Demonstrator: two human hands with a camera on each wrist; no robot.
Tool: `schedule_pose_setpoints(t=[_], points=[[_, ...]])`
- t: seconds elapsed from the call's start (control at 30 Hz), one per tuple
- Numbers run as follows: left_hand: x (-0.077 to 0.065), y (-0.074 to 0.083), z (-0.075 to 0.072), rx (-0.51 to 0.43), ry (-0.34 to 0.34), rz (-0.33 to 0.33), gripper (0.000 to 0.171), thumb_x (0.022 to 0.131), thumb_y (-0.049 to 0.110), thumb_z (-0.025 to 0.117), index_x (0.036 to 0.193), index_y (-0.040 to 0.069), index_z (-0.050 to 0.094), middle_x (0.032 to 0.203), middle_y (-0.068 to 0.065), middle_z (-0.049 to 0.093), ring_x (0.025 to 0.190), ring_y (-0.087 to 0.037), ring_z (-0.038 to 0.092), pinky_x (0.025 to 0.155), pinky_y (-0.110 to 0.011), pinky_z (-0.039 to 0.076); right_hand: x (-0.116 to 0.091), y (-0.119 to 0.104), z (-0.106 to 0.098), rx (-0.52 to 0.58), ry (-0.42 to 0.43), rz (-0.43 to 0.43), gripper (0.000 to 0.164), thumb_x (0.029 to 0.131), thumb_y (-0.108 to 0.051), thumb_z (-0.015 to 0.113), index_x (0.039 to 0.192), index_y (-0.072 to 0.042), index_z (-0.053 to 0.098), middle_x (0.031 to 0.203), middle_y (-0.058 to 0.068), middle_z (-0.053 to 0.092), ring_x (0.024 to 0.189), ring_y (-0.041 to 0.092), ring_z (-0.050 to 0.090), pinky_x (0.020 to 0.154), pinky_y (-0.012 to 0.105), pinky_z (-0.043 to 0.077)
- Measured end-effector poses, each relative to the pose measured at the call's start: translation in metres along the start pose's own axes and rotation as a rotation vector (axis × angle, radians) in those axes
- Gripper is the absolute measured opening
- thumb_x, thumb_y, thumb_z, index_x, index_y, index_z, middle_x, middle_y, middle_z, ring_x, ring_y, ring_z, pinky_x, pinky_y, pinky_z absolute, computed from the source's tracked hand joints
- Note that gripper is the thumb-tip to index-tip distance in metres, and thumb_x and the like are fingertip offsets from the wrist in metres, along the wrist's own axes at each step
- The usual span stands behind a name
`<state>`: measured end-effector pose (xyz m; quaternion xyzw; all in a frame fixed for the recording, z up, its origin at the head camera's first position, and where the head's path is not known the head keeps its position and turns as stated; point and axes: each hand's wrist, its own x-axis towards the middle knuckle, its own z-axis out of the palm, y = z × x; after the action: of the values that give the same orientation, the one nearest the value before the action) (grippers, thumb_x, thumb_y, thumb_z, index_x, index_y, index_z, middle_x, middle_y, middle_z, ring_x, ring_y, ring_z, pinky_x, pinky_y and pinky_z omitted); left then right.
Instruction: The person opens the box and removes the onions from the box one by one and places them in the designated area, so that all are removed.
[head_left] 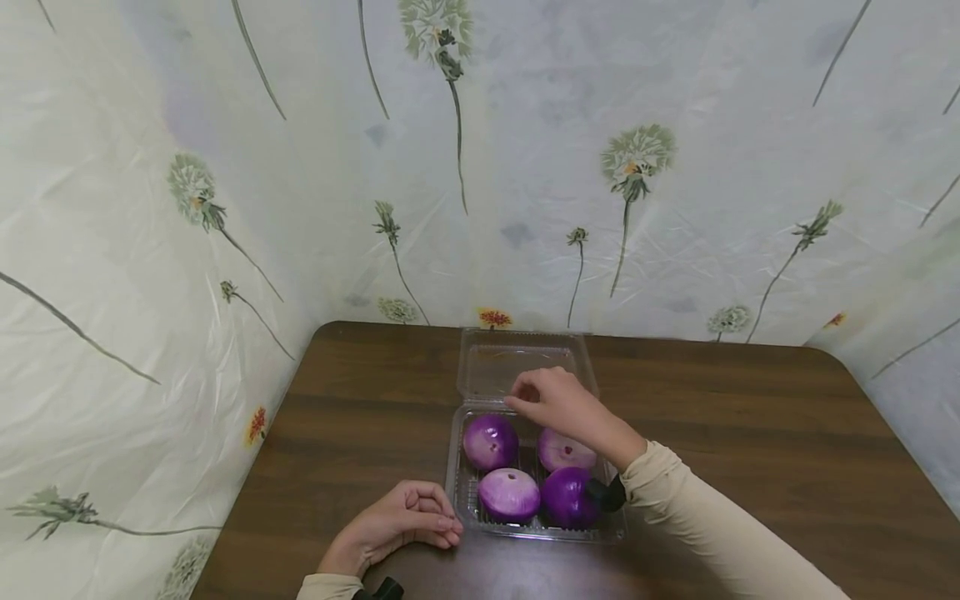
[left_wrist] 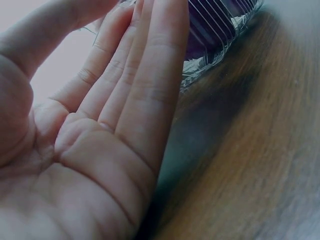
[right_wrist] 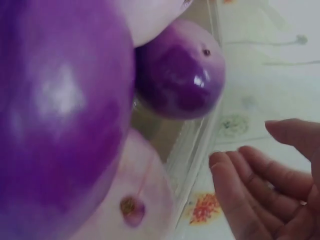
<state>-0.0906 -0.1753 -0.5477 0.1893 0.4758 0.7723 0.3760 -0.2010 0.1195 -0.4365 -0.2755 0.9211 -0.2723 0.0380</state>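
Note:
A clear plastic clamshell box [head_left: 455, 467] lies with its lid [head_left: 480, 367] folded back, and several glossy purple-and-white round vegetables, likely onions [head_left: 491, 442], sit in its base. My right hand [head_left: 558, 404] hovers above the hinge side, its fingers loosely bent. In the right wrist view, nothing is between the thumb and fingertips [right_wrist: 220, 160], and a large onion [right_wrist: 60, 110] fills the left side. At the front left corner of the box, my left hand [head_left: 412, 521] rests with relaxed fingers. The left wrist view shows those fingers [left_wrist: 155, 80] close beside the ribbed box wall [left_wrist: 220, 57]; contact is unclear.
The brown wooden table [head_left: 750, 433] extends to both sides of the box. Behind it hangs a pale sheet [head_left: 525, 167] printed with dandelions, and another stretch of sheet [head_left: 112, 333] borders the left edge. The lid's far edge reaches near the table's back edge.

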Motion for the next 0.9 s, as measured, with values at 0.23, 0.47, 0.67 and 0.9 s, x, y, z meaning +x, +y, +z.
schedule_pose_setpoints(t=[0.23,0.47,0.67,0.9], points=[[0.0,0.002,0.001,0.002,0.007,-0.014,0.014,0.101,-0.003,0.058,0.103,0.007,0.068,0.103,-0.006,0.08,0.093,-0.015,0.078,0.084,-0.027,0.064,0.001,-0.014,0.003,-0.014,-0.081,0.143,0.056,0.093,-0.052,0.071,0.052,-0.018,0.056,0.047,-0.013,0.036,0.046,0.004,0.03,0.045,0.021,0.025],[-0.001,0.001,0.0,0.0,-0.004,0.008,0.015,0.101,-0.004,0.057,0.103,0.007,0.068,0.104,-0.006,0.08,0.094,-0.015,0.078,0.083,-0.028,0.065,0.005,-0.024,0.013,-0.081,-0.118,0.288,0.068,0.086,-0.073,0.067,0.05,-0.017,0.052,0.045,-0.005,0.052,0.042,0.012,0.052,0.044,0.027,0.04],[-0.001,0.0,-0.001,0.005,-0.001,0.003,0.015,0.101,-0.003,0.057,0.104,0.008,0.068,0.104,-0.005,0.08,0.094,-0.014,0.078,0.083,-0.028,0.065,0.009,-0.032,0.022,-0.139,-0.172,0.343,0.072,0.087,-0.08,0.058,0.055,-0.015,0.059,0.047,-0.003,0.053,0.046,0.016,0.057,0.049,0.029,0.045],[-0.001,0.0,-0.001,0.003,-0.006,0.0,0.015,0.101,-0.002,0.059,0.104,0.008,0.069,0.104,-0.005,0.08,0.094,-0.014,0.078,0.083,-0.027,0.064,0.008,-0.035,0.029,-0.128,-0.208,0.345,0.074,0.087,-0.08,0.057,0.061,-0.012,0.068,0.047,0.004,0.063,0.04,0.017,0.061,0.051,0.029,0.05]])
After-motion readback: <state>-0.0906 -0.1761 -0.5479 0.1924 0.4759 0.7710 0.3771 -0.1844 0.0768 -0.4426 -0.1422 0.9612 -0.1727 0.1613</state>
